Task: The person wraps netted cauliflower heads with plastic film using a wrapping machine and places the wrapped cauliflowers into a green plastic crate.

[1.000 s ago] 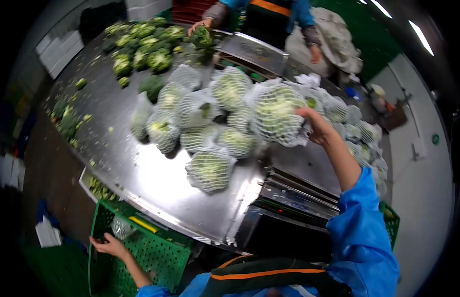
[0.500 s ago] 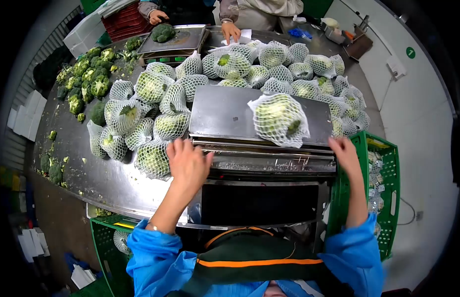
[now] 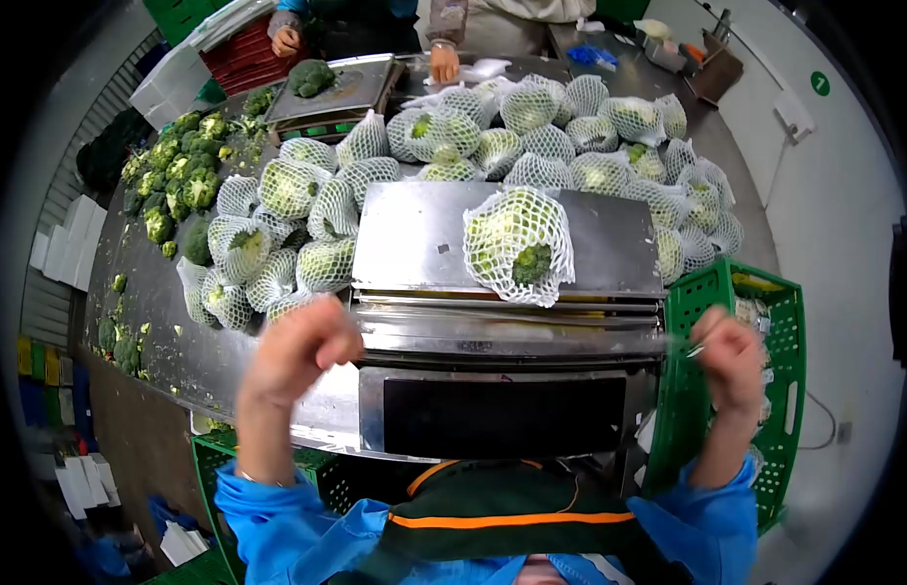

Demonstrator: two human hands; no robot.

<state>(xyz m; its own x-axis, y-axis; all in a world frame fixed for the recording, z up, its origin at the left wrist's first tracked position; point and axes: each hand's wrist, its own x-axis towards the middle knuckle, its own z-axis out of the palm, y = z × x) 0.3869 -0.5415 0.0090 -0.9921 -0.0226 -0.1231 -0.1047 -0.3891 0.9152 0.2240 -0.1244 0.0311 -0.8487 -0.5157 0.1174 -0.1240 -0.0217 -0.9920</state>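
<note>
My left hand (image 3: 307,346) is closed at the left end of the metal wrapping station (image 3: 405,229), its fingers curled in a pinch. Beyond the station's right end, my right hand (image 3: 729,356) is also closed. A blurred, shiny band of clear film (image 3: 512,336) runs between the two hands, in front of the plate. On the plate, a broccoli head in white net (image 3: 517,244) lies with a dark green floret showing at its lower right; neither hand touches it.
Netted heads (image 3: 434,132) are piled behind and left of the station. Loose broccoli (image 3: 185,175) lies farther left. A green crate (image 3: 785,370) with packed items stands right. A co-worker's hand (image 3: 444,63) rests at the back, near a scale (image 3: 361,88) bearing broccoli.
Both hands have closed; the left has moved left and toward me, the right toward me and slightly right. The view has shifted. The co-worker's hand by the scale has drawn back.
</note>
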